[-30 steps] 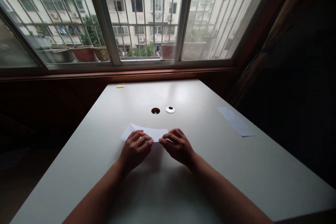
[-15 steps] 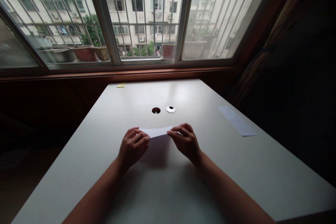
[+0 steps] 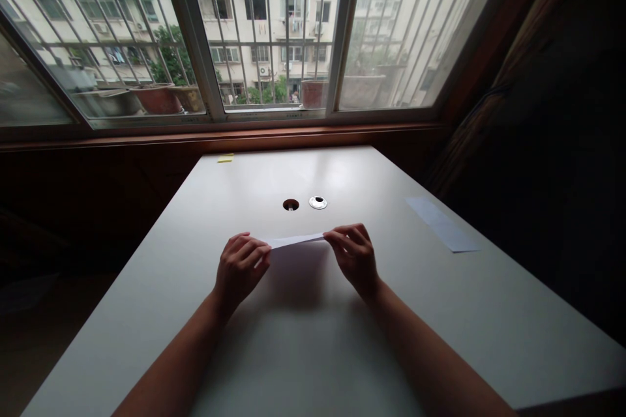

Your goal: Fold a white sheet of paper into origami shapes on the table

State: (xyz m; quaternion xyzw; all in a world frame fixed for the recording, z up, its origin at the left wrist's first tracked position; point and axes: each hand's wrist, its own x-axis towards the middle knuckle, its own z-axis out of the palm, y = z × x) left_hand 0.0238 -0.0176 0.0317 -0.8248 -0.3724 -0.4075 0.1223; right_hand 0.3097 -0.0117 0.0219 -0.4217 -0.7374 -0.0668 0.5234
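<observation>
A white sheet of paper (image 3: 297,240) is stretched between my two hands above the table, seen almost edge-on as a thin strip. Its left end is pinched in the closed fingers of my left hand (image 3: 240,268). My right hand (image 3: 356,259) pinches the other end, which sits slightly higher. Below the paper a dark shadow falls on the white tabletop (image 3: 190,326). Both forearms reach in from the bottom of the view.
Another sheet of paper (image 3: 441,224) lies near the table's right edge. Beyond my hands are a round hole (image 3: 291,205) and a silvery ring (image 3: 317,202). Yellow sticky notes (image 3: 225,158) mark the far left corner. A barred window (image 3: 274,32) stands behind.
My hands have moved apart, left hand leftward and right hand rightward. The paper between them shows longer and thinner, tilted more edge-on.
</observation>
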